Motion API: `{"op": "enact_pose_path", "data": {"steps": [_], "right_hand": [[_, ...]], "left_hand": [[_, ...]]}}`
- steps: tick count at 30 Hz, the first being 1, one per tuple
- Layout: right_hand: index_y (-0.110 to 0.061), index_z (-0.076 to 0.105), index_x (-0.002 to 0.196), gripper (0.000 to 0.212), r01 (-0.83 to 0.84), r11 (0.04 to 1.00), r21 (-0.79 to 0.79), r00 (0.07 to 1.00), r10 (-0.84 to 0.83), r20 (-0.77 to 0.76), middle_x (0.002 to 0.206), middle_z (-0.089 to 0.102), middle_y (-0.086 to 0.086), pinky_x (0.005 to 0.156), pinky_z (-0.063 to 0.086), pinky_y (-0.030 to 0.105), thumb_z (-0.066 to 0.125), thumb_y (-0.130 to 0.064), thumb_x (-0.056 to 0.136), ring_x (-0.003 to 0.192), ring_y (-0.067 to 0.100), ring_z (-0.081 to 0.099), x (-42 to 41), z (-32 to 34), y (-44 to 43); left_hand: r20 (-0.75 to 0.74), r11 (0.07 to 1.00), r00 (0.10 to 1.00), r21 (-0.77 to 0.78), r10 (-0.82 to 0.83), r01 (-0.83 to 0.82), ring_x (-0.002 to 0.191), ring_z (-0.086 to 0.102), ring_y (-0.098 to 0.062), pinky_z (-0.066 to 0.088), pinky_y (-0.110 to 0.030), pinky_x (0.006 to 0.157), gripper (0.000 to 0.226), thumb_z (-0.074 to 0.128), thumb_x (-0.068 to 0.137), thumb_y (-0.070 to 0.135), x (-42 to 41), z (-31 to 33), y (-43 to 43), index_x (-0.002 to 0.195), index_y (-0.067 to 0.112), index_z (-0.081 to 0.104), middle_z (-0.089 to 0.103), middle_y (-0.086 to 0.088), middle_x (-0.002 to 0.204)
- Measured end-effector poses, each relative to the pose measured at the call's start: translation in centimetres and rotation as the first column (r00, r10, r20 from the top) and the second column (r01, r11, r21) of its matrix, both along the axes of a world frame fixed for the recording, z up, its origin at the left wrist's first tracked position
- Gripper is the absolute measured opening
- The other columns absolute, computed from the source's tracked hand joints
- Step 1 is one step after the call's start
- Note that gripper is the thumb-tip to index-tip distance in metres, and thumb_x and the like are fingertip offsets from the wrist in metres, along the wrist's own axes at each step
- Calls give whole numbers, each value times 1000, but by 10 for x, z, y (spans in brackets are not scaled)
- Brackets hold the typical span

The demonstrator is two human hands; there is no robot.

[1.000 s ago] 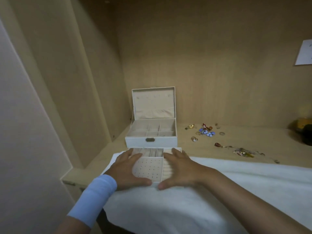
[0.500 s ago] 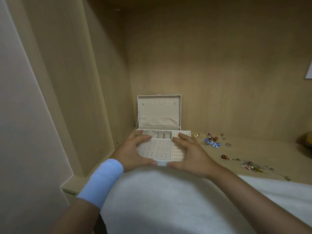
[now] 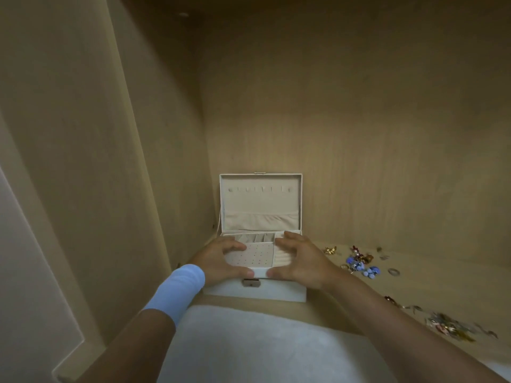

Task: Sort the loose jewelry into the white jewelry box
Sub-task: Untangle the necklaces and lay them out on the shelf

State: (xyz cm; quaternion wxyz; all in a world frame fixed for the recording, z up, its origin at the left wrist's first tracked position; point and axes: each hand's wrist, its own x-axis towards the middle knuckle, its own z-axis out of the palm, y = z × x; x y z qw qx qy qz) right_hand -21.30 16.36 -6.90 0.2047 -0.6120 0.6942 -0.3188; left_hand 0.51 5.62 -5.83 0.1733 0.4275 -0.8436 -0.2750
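Note:
The white jewelry box (image 3: 276,293) stands open on the wooden shelf, its lid (image 3: 261,201) upright against the back wall. A white inner tray (image 3: 255,254) with a dotted earring panel and ring rolls sits on top of the box's base. My left hand (image 3: 221,258) grips the tray's left side and my right hand (image 3: 301,259) grips its right side, thumbs on the front edge. Loose jewelry lies to the right: blue beads and gold pieces (image 3: 359,265), a ring (image 3: 393,271) and a tangle of chains (image 3: 448,327).
A white cloth (image 3: 262,346) covers the shelf's near part in front of the box. The cabinet's side wall (image 3: 154,150) stands close on the left, the back wall behind the box. A pale blue band (image 3: 179,288) wraps my left wrist.
Both hands carried the inner tray from the white cloth forward and onto the open box. The camera has moved closer and tilted up.

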Motion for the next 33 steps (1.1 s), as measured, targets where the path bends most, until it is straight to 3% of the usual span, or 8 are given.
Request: {"op": "enact_pose_path", "data": {"steps": [4,6,9,13,18,22,26,33], "right_hand": [[-33,34,153,98,6,998,66,991,2,-131,166,14,-2,123,5,52,71,-71,71,154,21,0,0,-13,-16],[-34,29,154,98,12,997,71,990,-2,-142,167,6,1,124,2,50,68,-73,73,153,21,-8,0,-18,-18],[-33,24,156,105,28,996,79,997,-22,-76,167,-5,1,124,3,43,68,-75,70,153,19,-13,-3,-29,-18],[-31,15,158,126,29,997,68,996,-34,85,164,-20,-5,124,8,35,75,-78,58,152,12,-10,-2,-39,-17],[-26,14,159,126,-10,994,108,996,1,85,163,-24,-3,121,10,28,90,-51,62,153,13,-4,1,-34,-27],[-23,24,157,123,41,998,44,991,-46,129,165,-16,-2,120,12,26,91,-53,58,153,12,-1,19,-39,-45],[-20,29,155,122,58,998,15,989,-59,133,166,-12,0,123,10,27,89,-59,57,153,11,-4,30,-40,-65],[-27,25,156,111,32,999,36,996,-35,82,166,-10,5,125,8,41,82,-62,67,153,22,-11,39,-40,-83]], "left_hand": [[82,1000,997,-13,2,-1,144,24,-9,17,-29,120,66,80,64,60,2,-7,-13,124,49,55,24,14,157],[219,999,976,-50,1,11,149,10,-13,11,-36,122,73,72,69,67,0,-5,-14,135,50,47,16,13,161],[407,998,914,-62,2,26,150,-4,-15,4,-43,122,77,54,78,75,-6,-8,-10,146,53,24,1,14,163],[478,995,877,-100,47,2,150,-10,-16,0,-45,121,85,31,75,88,-14,-23,3,149,52,8,-8,11,163],[505,991,860,-133,69,-1,150,-10,-17,-2,-45,121,88,33,76,88,-7,-19,-5,151,49,7,-8,10,163],[498,976,859,-217,115,-6,150,-4,-17,2,-43,122,80,37,83,79,4,-16,-23,152,44,15,0,8,164],[388,988,919,-154,73,-14,150,0,-16,1,-41,122,66,36,93,65,-6,-24,-19,152,43,14,3,9,164],[383,986,918,-162,102,-42,150,-6,-13,-10,-37,119,58,25,98,60,-5,-36,-34,152,44,13,-1,10,164]]}}
